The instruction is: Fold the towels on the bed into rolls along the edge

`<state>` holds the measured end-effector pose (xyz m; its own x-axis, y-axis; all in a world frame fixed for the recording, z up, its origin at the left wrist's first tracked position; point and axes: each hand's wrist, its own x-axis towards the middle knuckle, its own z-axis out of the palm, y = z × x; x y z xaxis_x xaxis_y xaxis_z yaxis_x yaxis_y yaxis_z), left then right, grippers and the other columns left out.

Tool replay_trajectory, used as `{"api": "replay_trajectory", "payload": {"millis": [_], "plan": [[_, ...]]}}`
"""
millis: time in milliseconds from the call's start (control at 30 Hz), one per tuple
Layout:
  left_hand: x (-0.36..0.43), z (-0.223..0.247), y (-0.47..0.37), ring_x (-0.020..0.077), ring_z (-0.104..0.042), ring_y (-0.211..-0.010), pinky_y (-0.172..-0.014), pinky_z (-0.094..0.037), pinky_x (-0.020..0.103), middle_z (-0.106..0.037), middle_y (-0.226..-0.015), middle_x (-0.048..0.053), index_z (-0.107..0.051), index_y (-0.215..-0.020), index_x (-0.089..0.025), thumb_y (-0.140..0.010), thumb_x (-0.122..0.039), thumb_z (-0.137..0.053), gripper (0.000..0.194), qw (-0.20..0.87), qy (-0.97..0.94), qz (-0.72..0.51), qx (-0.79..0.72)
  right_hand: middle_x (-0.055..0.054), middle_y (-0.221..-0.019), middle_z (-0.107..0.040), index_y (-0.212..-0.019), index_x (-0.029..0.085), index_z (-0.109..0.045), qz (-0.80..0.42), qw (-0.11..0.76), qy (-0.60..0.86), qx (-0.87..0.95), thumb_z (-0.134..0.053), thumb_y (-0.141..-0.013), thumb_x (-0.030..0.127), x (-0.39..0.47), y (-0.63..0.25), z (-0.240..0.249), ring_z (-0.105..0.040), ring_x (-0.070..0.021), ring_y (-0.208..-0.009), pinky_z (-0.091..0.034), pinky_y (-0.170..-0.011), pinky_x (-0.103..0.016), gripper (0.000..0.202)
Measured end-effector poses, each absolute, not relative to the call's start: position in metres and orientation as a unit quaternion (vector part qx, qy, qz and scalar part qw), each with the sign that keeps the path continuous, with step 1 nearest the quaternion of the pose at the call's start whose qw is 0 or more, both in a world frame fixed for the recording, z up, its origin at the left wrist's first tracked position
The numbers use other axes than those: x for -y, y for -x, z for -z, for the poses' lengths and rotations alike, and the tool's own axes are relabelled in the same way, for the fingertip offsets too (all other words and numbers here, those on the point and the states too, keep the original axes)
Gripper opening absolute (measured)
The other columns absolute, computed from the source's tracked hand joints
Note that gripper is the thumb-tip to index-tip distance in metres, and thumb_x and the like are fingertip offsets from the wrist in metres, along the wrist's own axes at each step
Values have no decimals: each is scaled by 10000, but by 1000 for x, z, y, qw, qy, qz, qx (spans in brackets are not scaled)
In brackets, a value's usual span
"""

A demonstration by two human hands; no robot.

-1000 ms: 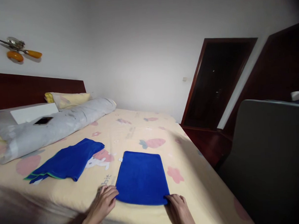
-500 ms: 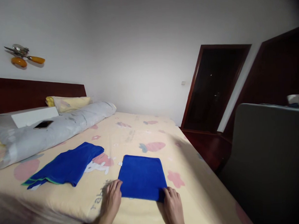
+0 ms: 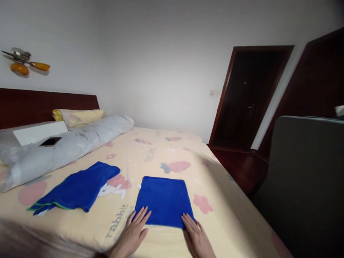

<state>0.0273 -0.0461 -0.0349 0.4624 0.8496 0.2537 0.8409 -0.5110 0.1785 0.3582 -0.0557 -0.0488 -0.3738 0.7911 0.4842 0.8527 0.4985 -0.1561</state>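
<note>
A blue cloth (image 3: 164, 199), folded into a neat, nearly square shape, lies flat on the bed in front of me, with a small white tag at its left edge. My left hand (image 3: 135, 229) rests with fingers stretched over the cloth's near left corner. At the near right corner, my right hand (image 3: 196, 231) lies with its fingertips flat on the fabric. To the left, a second blue cloth (image 3: 80, 186) with green edging is spread loosely and crumpled; neither hand touches it.
The bed (image 3: 150, 156) has a cream patterned sheet. A grey bolster (image 3: 84, 141) carries a phone (image 3: 50, 141), with a white box (image 3: 41, 133) behind it. A grey panel (image 3: 309, 184) stands at the right, near a dark door (image 3: 252, 100).
Both hands have gone from gripping the near corners of the folded cloth to lying on it with fingers straightened. The view has shifted slightly.
</note>
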Motion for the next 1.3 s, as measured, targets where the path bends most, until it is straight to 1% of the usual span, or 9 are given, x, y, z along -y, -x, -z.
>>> {"api": "replay_trajectory", "payload": {"millis": [200,400,567,667,833,1000,1133,1200,1300], "plan": [[38,35,4,171,-421,-1373,-1113,-374,412,-418,-1524,-13,-229,-1509,-387,-881,-116,-438,716,46,-857,-173,-483,-112,-1343,-607,-1360,236,-531,56,249,496,830,-421,-950,232,50,-382,51,-552,-241,-1263,-495,-942,-401,425],[31,37,1,197,-534,-1242,-1041,-419,398,-584,-1385,5,-532,-1352,-360,-789,12,-418,685,-60,-839,-207,-499,-111,-1274,-646,-1211,261,-632,111,279,498,814,-483,-918,247,42,-375,40,-591,-265,-1191,-459,-918,-427,329],[35,18,-1,183,-635,-1005,-902,-483,347,-714,-1081,21,-649,-1214,-311,-767,24,-385,618,-25,-846,-235,-478,-71,-968,-712,-1154,227,-636,6,336,488,805,-457,-943,265,48,-371,26,-662,-192,-846,-473,-849,-380,279],[44,12,4,191,-648,-973,-894,-504,345,-725,-1004,19,-708,-1054,-285,-746,-34,-422,490,36,-825,-269,-496,-85,-966,-720,-1131,227,-653,-92,360,510,776,-419,-960,351,58,-375,17,-655,-227,-855,-501,-820,-383,316],[43,22,7,169,-673,-959,-902,-527,312,-736,-1068,-10,-684,-1051,-284,-749,-113,-447,420,133,-743,-315,-575,-103,-1115,-701,-1179,221,-630,-255,357,499,747,-373,-967,428,63,-384,10,-656,-252,-1003,-525,-880,-378,393],[31,37,-7,215,-658,-999,-908,-510,388,-731,-1041,44,-682,-1036,-231,-766,-89,-454,381,41,-698,-301,-648,-101,-1017,-704,-1104,240,-665,-112,377,539,745,-426,-944,356,45,-381,25,-665,-250,-917,-541,-812,-380,310],[34,49,-33,259,-574,-1198,-995,-458,476,-650,-1279,75,-667,-1165,-228,-786,-31,-377,516,-86,-690,-299,-653,-142,-1002,-690,-1036,207,-679,32,399,568,720,-423,-935,316,41,-366,32,-658,-267,-859,-553,-767,-420,296],[40,52,-53,212,-502,-1300,-1059,-433,416,-568,-1406,28,-593,-1295,-261,-781,2,-342,630,-101,-749,-297,-583,-152,-1083,-688,-1126,195,-653,49,407,541,735,-388,-948,275,45,-350,32,-664,-262,-942,-560,-821,-419,329],[51,52,-85,172,-364,-1408,-1128,-380,369,-386,-1548,-7,-323,-1499,-273,-796,-11,-339,750,-89,-836,-261,-475,-122,-1276,-646,-1317,216,-552,32,368,460,807,-364,-960,211,54,-323,28,-613,-235,-1165,-529,-957,-401,403]]}}
